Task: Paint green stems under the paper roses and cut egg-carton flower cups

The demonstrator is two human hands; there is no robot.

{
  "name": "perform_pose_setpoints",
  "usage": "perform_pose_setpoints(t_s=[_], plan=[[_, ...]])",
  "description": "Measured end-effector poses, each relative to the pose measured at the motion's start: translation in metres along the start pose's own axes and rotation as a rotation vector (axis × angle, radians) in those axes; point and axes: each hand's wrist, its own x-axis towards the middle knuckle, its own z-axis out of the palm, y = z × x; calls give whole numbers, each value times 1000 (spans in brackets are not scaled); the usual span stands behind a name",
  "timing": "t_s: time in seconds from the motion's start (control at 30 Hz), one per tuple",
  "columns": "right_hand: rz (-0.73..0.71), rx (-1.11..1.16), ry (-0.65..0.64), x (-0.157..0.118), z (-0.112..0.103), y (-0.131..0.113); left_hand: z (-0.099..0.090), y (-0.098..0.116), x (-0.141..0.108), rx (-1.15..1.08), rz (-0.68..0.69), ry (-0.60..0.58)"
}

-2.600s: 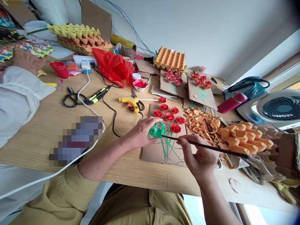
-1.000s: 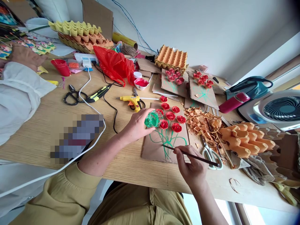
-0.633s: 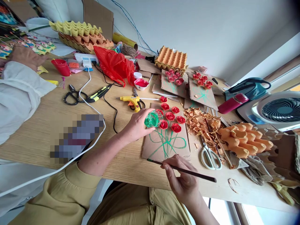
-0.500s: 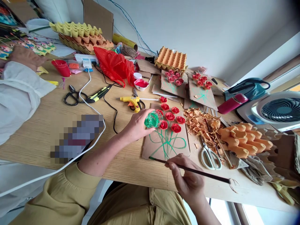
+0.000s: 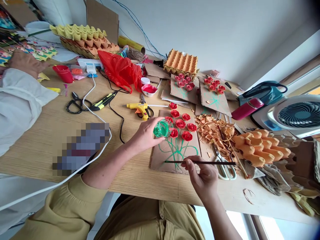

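Observation:
My left hand (image 5: 147,134) grips a clear cup of green paint (image 5: 162,128) over the left edge of a cardboard piece (image 5: 160,156). Several red paper roses (image 5: 180,124) sit on the upper part of that cardboard, with green painted stems and loops below them. In my right hand (image 5: 203,175) is a thin dark paintbrush (image 5: 212,163), held nearly level. Its green tip points left, over the cardboard's lower part; whether it touches the surface I cannot tell.
A yellow glue gun (image 5: 141,109) lies behind my left hand. White-handled scissors (image 5: 225,168), orange scraps (image 5: 210,130) and an egg-carton piece (image 5: 260,148) are on the right. At far left is another person's hand (image 5: 25,65). A white cable (image 5: 97,155) crosses the table.
My right hand and the brush have moved slightly up and right, and the brush has turned from slanted to nearly level. The view has shifted a little.

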Motion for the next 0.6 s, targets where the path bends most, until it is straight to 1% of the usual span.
perform_pose_setpoints(t_s=[0.07,0.13,0.23,0.33,0.47,0.6], plan=[[-2,0,6,2,1,3,0,0,0,1,-4,-3],[-5,-57,45,4,0,8,0,0,0,-1,-4,-2],[-8,-166,110,6,-7,15,0,0,0,-5,-5,-2],[-14,-219,139,5,-15,15,0,0,0,-4,-10,-12],[-2,-220,192,3,-25,14,-1,1,0,-8,-7,-19],[88,-163,320,0,-35,19,-1,1,0,-15,18,-15]])
